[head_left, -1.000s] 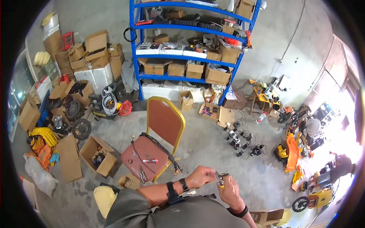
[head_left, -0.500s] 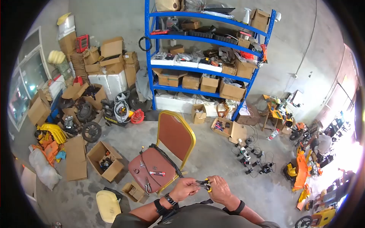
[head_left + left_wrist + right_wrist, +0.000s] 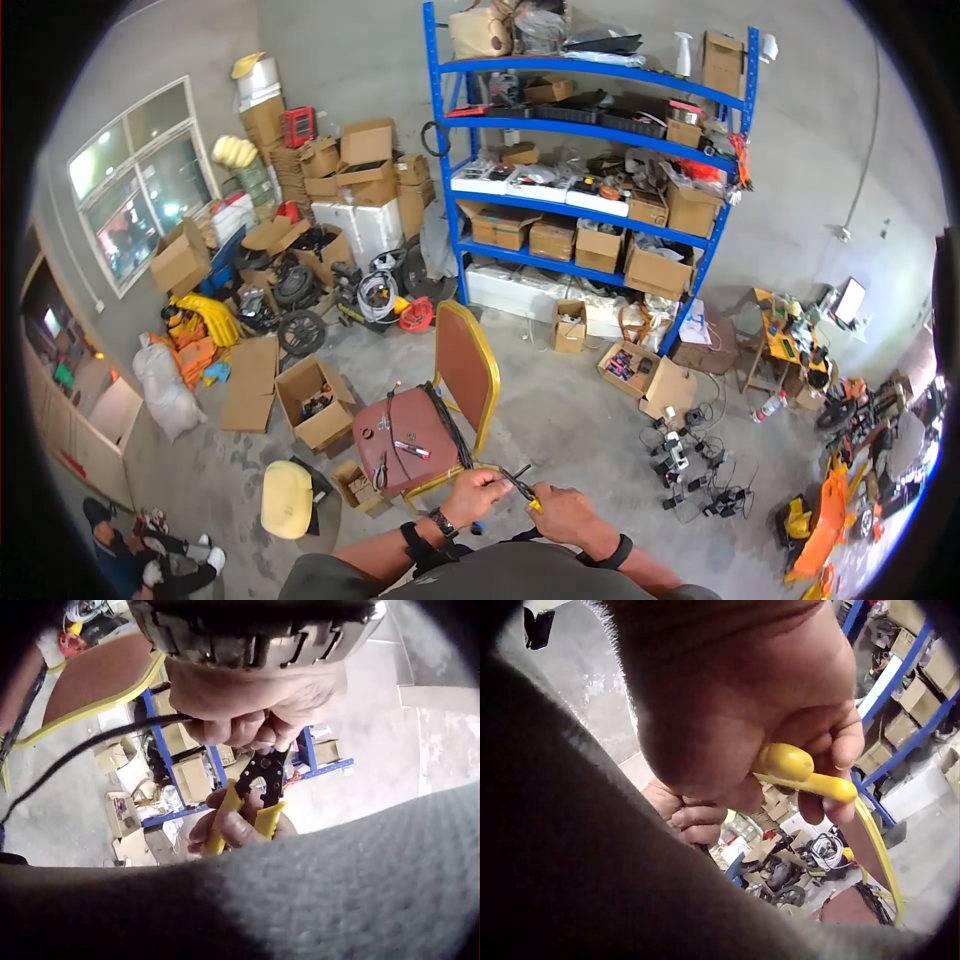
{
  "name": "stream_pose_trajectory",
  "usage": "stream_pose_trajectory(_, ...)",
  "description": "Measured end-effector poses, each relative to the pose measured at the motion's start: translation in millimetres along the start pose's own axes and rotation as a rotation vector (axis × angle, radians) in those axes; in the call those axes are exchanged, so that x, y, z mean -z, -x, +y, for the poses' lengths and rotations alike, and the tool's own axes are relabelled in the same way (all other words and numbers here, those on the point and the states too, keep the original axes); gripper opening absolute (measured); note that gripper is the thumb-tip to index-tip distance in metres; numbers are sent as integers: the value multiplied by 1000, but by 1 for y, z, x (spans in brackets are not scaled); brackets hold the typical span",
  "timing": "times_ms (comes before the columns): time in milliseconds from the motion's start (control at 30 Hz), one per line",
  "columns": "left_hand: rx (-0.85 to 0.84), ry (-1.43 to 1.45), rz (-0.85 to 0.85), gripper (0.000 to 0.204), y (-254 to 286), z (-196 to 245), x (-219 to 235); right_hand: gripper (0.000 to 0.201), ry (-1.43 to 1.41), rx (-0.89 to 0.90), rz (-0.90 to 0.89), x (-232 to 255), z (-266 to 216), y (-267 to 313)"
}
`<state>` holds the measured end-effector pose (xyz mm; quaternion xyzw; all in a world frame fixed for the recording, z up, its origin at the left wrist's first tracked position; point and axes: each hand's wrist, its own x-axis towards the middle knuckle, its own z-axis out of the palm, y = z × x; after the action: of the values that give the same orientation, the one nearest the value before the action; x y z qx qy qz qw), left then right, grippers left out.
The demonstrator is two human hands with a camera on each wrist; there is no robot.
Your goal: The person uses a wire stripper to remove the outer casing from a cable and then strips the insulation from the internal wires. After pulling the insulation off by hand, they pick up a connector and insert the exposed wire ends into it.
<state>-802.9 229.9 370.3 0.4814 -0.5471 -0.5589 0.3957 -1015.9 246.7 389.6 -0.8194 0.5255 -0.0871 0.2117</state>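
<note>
My right hand [image 3: 570, 520] grips wire strippers by their yellow handles [image 3: 268, 819]; the handle ends [image 3: 832, 786] stick out of the palm in the right wrist view. My left hand [image 3: 476, 500] pinches a black cable [image 3: 142, 723] right at the strippers' dark head. The cable runs away to the side in the left wrist view. Just beyond the hands stands a chair with a reddish-brown seat [image 3: 410, 475]. Pliers [image 3: 380, 471], a red knife-like tool [image 3: 412, 450] and a small dark ring [image 3: 367, 434] lie on it, beside a black cable bundle [image 3: 455, 430].
Open cardboard boxes [image 3: 318, 405] stand left of the chair, with a pale yellow seat pad [image 3: 287, 498] nearer. Blue shelving [image 3: 590, 128] lines the back wall. Black adapters with cords [image 3: 690, 480] lie on the floor at right. A person [image 3: 120, 550] sits at lower left.
The head view has swung left, bringing the seated person and more window into sight. Both hands stay together in front of the body, the strippers turned and the cable end now showing beside them.
</note>
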Motion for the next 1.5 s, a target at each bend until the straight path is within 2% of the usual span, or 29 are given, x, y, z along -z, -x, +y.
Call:
stream_pose_trajectory(167,78,257,-133,17,12,23,-17,33,-95,192,257,-16,29,6)
stream_pose_trajectory(233,84,311,-221,16,8,16,-18,39,-95,261,352,-14,35,4)
stream_pose_trajectory(367,133,374,-361,16,9,32,-7,40,-112,318,414,-4,23,-1)
stream_pose_trajectory(433,186,381,-381,16,7,29,5,42,-87,300,416,-4,12,-6)
stream_pose_trajectory(533,223,474,-461,15,1,20,29,45,-74,370,481,-11,-2,-22)
stream_pose_trajectory(667,204,562,-439,14,2,25,51,43,-40,299,427,-10,-25,-33)
stream_pose_trajectory(767,149,421,-279,16,0,23,63,41,10,248,404,-13,-33,-35)
stream_pose_trajectory(867,84,122,-175,16,5,38,68,39,-20,92,208,-10,-44,-34)
stream_pose_trajectory(1067,66,43,-88,22,-5,7,61,41,-18,-147,-136,4,-53,-34)
stream_pose_trajectory(1200,32,56,-59,21,-10,6,51,41,-73,-68,-32,-1,-45,-27)
stream_pose_trajectory(1300,90,238,-183,17,-15,-1,60,39,-44,25,132,-12,-38,-23)
stream_pose_trajectory(1400,85,344,-262,12,-10,18,57,38,35,102,336,-22,-31,-22)
stream_pose_trajectory(1433,71,454,-339,8,-11,19,57,39,54,130,408,-25,-27,-23)
stream_pose_trajectory(1500,87,488,-324,6,-9,20,54,40,83,153,503,-24,-27,-22)
